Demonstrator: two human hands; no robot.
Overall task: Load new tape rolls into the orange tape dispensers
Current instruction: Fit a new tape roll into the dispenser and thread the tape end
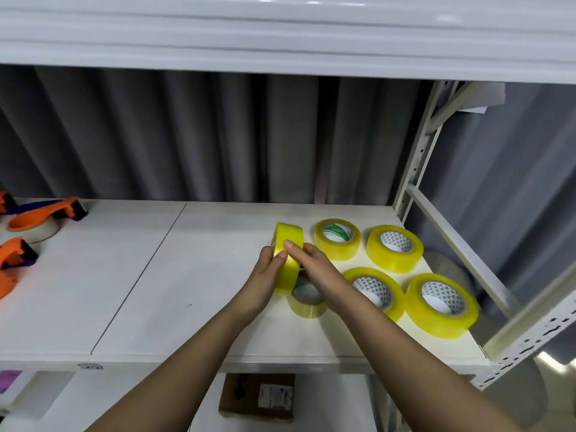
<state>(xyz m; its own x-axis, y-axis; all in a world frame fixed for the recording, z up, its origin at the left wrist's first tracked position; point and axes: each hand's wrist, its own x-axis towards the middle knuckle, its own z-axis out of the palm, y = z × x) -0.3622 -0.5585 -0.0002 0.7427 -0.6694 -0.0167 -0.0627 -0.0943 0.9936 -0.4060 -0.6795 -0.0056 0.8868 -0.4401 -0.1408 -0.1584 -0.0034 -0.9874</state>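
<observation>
A yellow tape roll [288, 244] stands on edge above the white shelf [187, 275], held between both hands. My left hand [266, 269] grips its left side. My right hand [311, 260] pinches its outer band from the right, thumb on top. Several more yellow rolls lie flat to the right: one with a green core [337, 240], three with patterned cores [394, 248] [374, 291] [442, 304], and a small roll [307, 302] under my hands. Orange tape dispensers [46, 213] [15, 260] lie at the far left of the shelf.
A white upper shelf [280, 35] overhangs the work area. A perforated metal upright [417, 151] and a brace [530, 332] bound the right side. A cardboard box [258, 397] sits below the shelf. A grey curtain hangs behind.
</observation>
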